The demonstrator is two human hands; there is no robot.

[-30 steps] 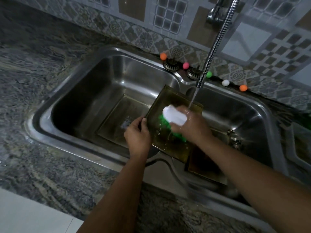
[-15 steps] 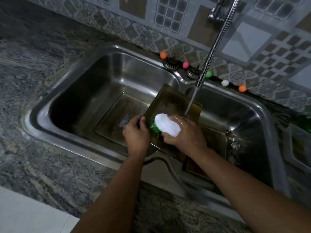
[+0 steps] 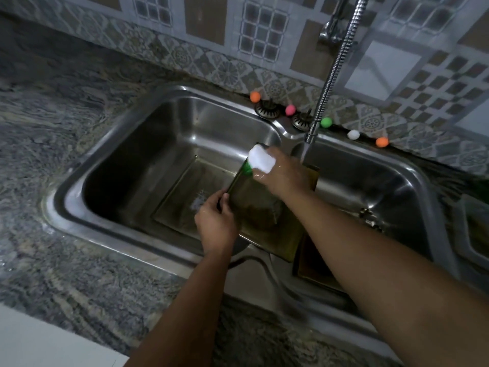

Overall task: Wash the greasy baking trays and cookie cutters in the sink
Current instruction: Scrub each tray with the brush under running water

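Granite counter [image 3: 79, 128], steel sink [image 3: 158, 123]; left hand [image 3: 215, 223] grips tray [image 3: 259, 207], right hand [image 3: 285, 176] clutches brush [image 3: 262, 161].

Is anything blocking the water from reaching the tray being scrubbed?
Partly. The right hand, gripping the white-and-green brush, sits near the tray's far edge, just left of the tap stream. The stream drops beside the hand toward that edge.

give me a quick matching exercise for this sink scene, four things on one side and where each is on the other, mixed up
Things:
1. scrub brush
2. held tray
3. flat tray
4. green ball

Places:
A. on the sink's back ledge by the wall
B. lying in the left basin
C. in the right hand
D. tilted over the divider, its edge gripped by the left hand

Pairs: 1-C, 2-D, 3-B, 4-A
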